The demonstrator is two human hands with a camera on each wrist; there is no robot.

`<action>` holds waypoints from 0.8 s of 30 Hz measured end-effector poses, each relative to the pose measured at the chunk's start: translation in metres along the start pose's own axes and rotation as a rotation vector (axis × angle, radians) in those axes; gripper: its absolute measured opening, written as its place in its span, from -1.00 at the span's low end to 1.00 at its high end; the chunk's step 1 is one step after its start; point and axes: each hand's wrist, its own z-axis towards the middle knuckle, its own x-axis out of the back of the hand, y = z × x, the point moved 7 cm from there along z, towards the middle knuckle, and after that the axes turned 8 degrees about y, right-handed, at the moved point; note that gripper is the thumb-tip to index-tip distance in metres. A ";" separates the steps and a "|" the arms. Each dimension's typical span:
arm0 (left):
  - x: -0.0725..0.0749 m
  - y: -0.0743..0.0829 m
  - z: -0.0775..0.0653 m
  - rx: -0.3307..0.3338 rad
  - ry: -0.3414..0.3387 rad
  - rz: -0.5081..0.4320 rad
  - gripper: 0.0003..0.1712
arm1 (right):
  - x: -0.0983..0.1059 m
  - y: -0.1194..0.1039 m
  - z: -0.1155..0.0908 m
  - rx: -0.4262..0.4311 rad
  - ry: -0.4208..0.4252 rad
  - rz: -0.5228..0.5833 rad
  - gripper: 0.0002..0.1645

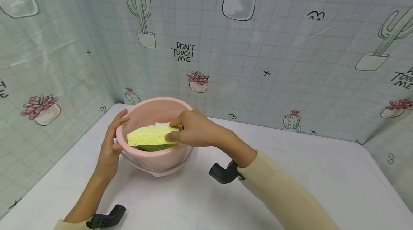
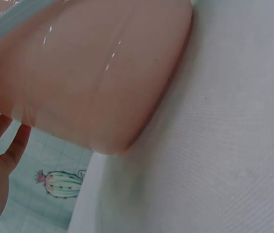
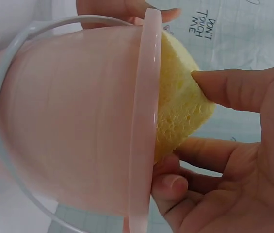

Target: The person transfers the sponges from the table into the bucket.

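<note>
A pink bucket (image 1: 155, 160) with a pale grey handle (image 3: 3, 82) stands on the white table. My left hand (image 1: 109, 147) grips its rim on the left side; in the left wrist view some of those fingers (image 2: 16, 145) show against the bucket's wall. With thumb and fingers my right hand (image 1: 196, 129) pinches the right end of a yellow sponge (image 1: 146, 137) at the bucket's mouth. In the right wrist view the sponge (image 3: 183, 107) sticks out past the rim. Under it lies something green (image 1: 155, 147), and a bit of white (image 1: 158, 124) shows behind; their kinds are hidden.
The white tabletop (image 1: 290, 172) stretches right and toward me. Behind and to the left hangs a checked cloth (image 1: 226, 51) printed with cacti and potted plants. A black wrist mount (image 1: 224, 172) juts from each forearm near the sleeve.
</note>
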 end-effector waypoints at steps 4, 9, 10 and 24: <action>-0.001 0.000 0.000 0.015 0.000 0.009 -0.07 | -0.001 0.000 0.004 -0.017 -0.019 -0.048 -0.52; 0.000 0.000 0.000 0.033 -0.004 0.028 -0.11 | -0.002 0.000 0.009 -0.031 0.011 -0.096 -0.61; 0.000 0.001 0.000 0.033 -0.005 0.035 -0.13 | -0.003 0.000 0.011 -0.028 0.025 -0.103 -0.63; -0.001 0.004 0.000 0.056 0.009 0.067 -0.26 | -0.016 0.003 0.024 -0.114 0.080 -0.138 -0.23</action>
